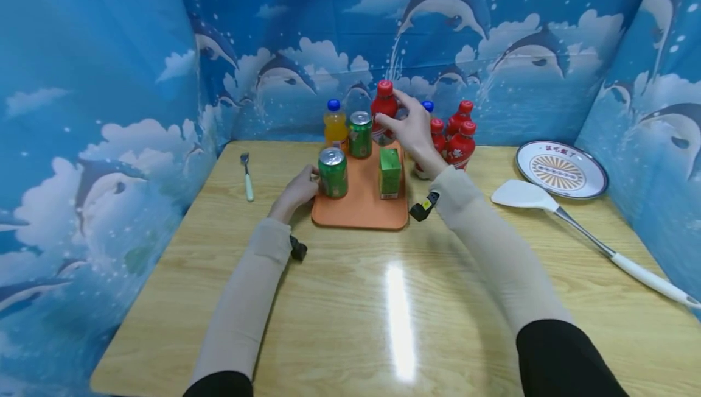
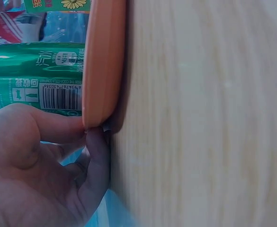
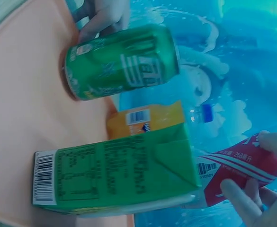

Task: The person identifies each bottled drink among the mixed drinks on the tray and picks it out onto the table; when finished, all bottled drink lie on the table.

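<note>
My right hand (image 1: 412, 126) grips a red-labelled bottle (image 1: 384, 106) with a red cap, held over the back of the orange tray (image 1: 361, 217). In the right wrist view its fingers and thumb wrap the red label (image 3: 245, 165). My left hand (image 1: 298, 192) pinches the tray's left rim between thumb and fingers, as the left wrist view shows at the rim (image 2: 98, 109). Upright on the tray are a front green can (image 1: 333, 173), a rear green can (image 1: 360, 135), a green drink carton (image 1: 389, 173) and an orange drink bottle (image 1: 335, 124) with a blue cap.
Several red-capped bottles (image 1: 460, 144) stand right of the tray, a blue-capped one (image 1: 428, 106) behind them. Farther right are a patterned plate (image 1: 562, 168) and a white spatula (image 1: 526, 195). A fork (image 1: 248, 179) lies at the left. A dolphin-print curtain (image 1: 306, 31) encloses the table.
</note>
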